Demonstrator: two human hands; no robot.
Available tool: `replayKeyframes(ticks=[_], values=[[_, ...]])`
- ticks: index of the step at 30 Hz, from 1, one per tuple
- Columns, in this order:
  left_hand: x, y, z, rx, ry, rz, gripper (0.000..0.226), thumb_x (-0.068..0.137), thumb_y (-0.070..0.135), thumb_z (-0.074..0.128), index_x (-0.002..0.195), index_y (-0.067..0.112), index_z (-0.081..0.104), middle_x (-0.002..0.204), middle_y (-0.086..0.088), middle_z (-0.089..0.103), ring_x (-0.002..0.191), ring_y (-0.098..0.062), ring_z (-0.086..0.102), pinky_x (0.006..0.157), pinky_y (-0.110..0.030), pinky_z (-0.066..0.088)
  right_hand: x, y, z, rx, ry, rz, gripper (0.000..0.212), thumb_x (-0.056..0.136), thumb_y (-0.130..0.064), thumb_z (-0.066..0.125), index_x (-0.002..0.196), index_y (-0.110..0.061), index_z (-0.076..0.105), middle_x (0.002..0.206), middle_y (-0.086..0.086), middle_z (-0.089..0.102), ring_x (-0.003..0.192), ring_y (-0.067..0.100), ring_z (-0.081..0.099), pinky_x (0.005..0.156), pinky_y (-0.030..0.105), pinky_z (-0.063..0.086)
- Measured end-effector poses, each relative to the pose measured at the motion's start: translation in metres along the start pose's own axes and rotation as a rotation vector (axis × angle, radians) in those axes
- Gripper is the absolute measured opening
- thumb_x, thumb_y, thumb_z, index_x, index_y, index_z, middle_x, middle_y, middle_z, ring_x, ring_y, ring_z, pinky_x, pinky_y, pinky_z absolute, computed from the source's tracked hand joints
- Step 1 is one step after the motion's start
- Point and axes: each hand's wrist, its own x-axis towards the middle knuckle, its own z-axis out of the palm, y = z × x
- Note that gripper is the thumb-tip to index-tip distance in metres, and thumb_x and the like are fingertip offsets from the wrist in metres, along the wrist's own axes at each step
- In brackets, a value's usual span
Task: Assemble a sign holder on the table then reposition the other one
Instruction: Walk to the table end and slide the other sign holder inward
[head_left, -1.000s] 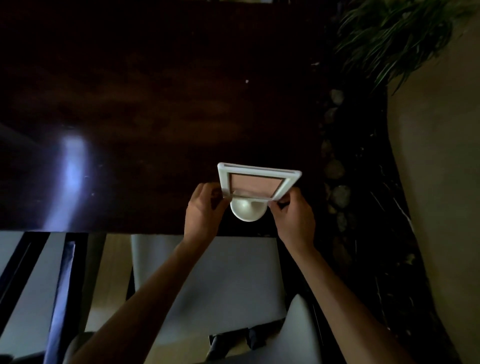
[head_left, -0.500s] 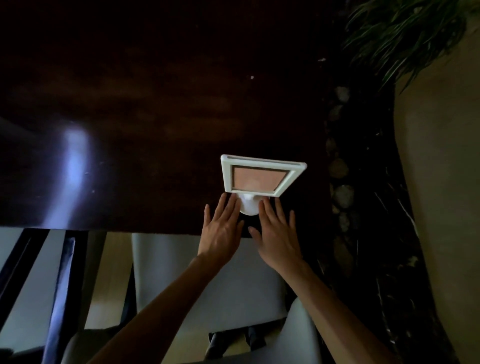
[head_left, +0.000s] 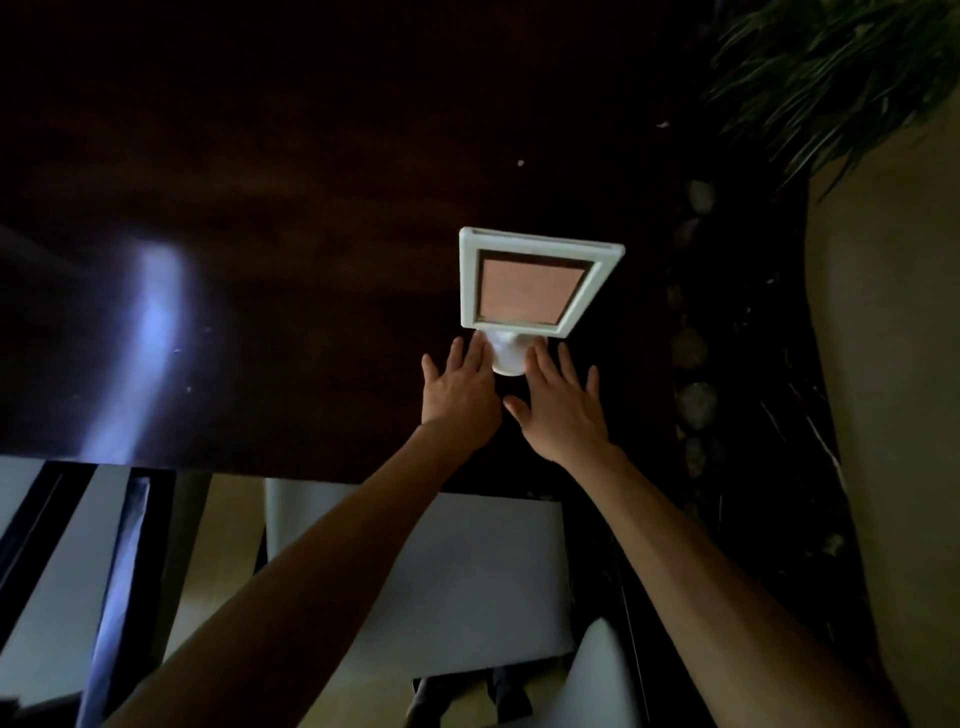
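Observation:
A white sign holder (head_left: 535, 283) stands upright on the dark wooden table (head_left: 291, 249), its square frame around a pinkish card and a round white base (head_left: 508, 358) below it. My left hand (head_left: 460, 389) lies flat, fingers spread, its fingertips touching the base's left side. My right hand (head_left: 561, 410) is flat too, fingers apart, with its fingertips against the base's right side. Neither hand grips anything. No second sign holder is in view.
The table's near edge (head_left: 311, 467) runs just behind my wrists, with a white chair seat (head_left: 467, 571) below it. A dark stone strip with pebbles (head_left: 696, 405) and a green plant (head_left: 831, 67) border the table's right side.
Both hands let go of the frame, opened flat and dropped to the base. The sign holder has since slid farther from the table's near edge, with the hands following.

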Motion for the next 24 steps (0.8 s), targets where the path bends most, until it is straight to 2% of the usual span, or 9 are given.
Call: replayKeyframes(ticks=[10, 19, 24], values=[[0.061, -0.002, -0.046, 0.072, -0.127, -0.024, 0.072, 0.094, 0.027, 0.046, 0.150, 0.009, 0.004, 0.161, -0.004, -0.004, 0.148, -0.026, -0.001, 0.115, -0.059, 0.014, 0.062, 0.005, -0.034, -0.019, -0.080, 0.019, 0.071, 0.095, -0.051, 0.033, 0.149, -0.016, 0.003, 0.161, -0.002, -0.006, 0.147, 0.027, -0.006, 0.114, 0.060, 0.002], [0.107, -0.006, -0.075, 0.104, -0.122, -0.022, 0.073, 0.093, 0.024, 0.049, 0.150, 0.008, 0.006, 0.161, -0.004, -0.004, 0.147, -0.030, 0.005, 0.112, -0.058, 0.022, 0.113, 0.010, -0.051, -0.019, -0.043, 0.016, 0.072, 0.095, -0.052, 0.033, 0.149, -0.017, 0.002, 0.161, -0.002, -0.005, 0.147, 0.026, -0.006, 0.115, 0.060, 0.001], [0.122, -0.009, -0.075, 0.130, -0.048, -0.016, 0.075, 0.092, 0.025, 0.053, 0.149, 0.007, 0.007, 0.161, -0.007, 0.000, 0.142, -0.031, 0.020, 0.107, -0.054, 0.033, 0.133, 0.013, -0.057, -0.012, -0.015, -0.002, 0.069, 0.096, -0.051, 0.031, 0.149, -0.017, 0.003, 0.161, -0.003, -0.005, 0.148, 0.026, -0.001, 0.114, 0.061, 0.002]])
